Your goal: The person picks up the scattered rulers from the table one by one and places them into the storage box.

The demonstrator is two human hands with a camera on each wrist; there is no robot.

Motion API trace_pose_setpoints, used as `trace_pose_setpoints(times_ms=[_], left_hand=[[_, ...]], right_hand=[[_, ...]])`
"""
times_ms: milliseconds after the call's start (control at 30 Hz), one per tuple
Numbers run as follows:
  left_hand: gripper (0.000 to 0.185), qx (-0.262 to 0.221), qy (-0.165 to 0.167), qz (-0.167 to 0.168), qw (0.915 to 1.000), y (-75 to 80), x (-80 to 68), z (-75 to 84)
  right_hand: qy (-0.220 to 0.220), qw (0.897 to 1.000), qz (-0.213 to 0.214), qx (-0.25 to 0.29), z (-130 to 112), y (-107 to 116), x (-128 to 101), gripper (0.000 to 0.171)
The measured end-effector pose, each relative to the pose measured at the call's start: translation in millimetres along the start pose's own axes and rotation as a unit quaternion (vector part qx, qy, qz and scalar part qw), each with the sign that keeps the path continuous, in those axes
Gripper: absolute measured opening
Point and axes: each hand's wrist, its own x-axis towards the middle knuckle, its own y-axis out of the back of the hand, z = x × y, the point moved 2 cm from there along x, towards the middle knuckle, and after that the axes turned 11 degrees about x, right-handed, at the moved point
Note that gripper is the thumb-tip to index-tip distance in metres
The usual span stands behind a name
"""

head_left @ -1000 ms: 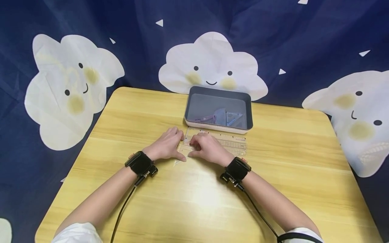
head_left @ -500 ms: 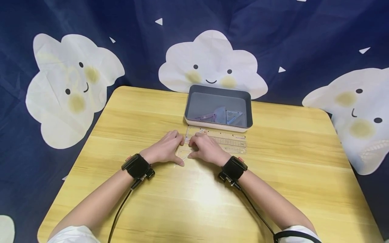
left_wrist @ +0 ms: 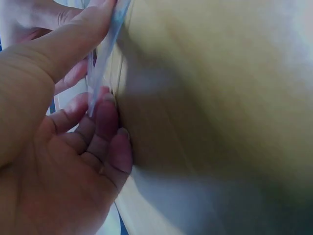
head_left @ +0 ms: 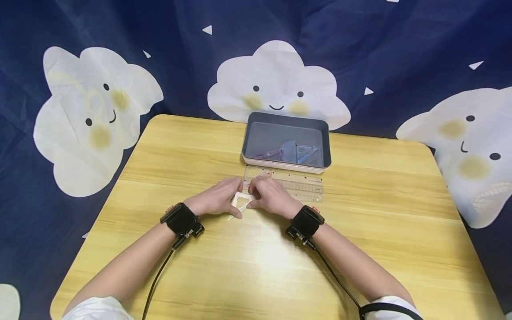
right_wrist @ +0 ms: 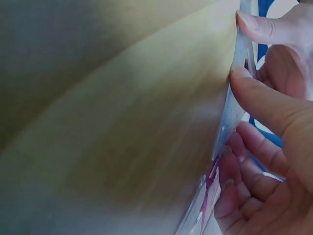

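Both forearms reach forward from the near edge of the desk (head_left: 168, 146) and converge at its middle, each wrist wearing a black strap with a cable trailing back toward the sleeves. The left hand (head_left: 216, 200) lies palm-down with its fingers curled; its grip is a pinch, thumb on one face and fingertips on the other, on the left edge of a small clear triangular set square (head_left: 241, 201). The right hand (head_left: 272, 198) mirrors it from the 3 o'clock side, thumb and fingers closed on the same piece. The set square sits between the two hands, tipped up on edge off the desk, as both wrist views show: a thin transparent blade (left_wrist: 105, 54) standing almost upright between thumb and fingers.

At 12 o'clock from the hands, just beyond the fingertips, a long clear ruler (head_left: 296, 183) lies flat on the desk. Its printed scale marks show, but the numbers are too small to read. Beyond it, at 12 o'clock again, a grey tray (head_left: 256, 129) holds more clear drawing pieces. Behind the desk hangs a dark blue cloth (head_left: 400, 44) printed with smiling white clouds.
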Motion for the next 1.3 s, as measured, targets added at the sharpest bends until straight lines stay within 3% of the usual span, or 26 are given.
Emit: trace_pose_setpoints(times_ms=[100, 233, 367, 500, 733, 1000, 1300], left_hand=[[0.062, -0.038, -0.002, -0.006, 0.9993, -1.0, -2.1, -0.6], [0.039, -0.107, -0.003, -0.002, 0.9942, -0.6, -2.6, -2.3], [0.016, -0.189, -0.009, -0.003, 0.982, 0.3, -1.7, -4.4], [0.009, -0.238, -0.007, -0.014, 0.9711, -0.4, -2.3, -5.4], [0.01, -0.248, -0.009, 0.001, 0.9686, 3.0, -2.1, -2.3], [0.011, -0.267, 0.001, 0.024, 0.9635, 15.7, 2.9, 2.1], [0.017, -0.269, -0.007, 0.037, 0.9625, 23.1, 12.2, 12.5]], right_hand=[[-0.014, 1.0, -0.002, 0.013, 0, 0, -1, 0.039], [-0.032, 0.999, -0.011, 0.029, 0, -2, -2, 0.037], [-0.013, 0.999, -0.009, 0.028, -2, -3, -2, 0.036], [0.01, 1.0, 0.0, 0.027, -3, -4, -5, 0.035], [0.012, 0.998, -0.001, 0.061, -2, 1, -10, 0.031], [0.013, 0.982, -0.014, 0.19, 4, 18, -15, 0.012], [-0.009, 0.976, -0.009, 0.216, 7, 30, -26, 0.008]])
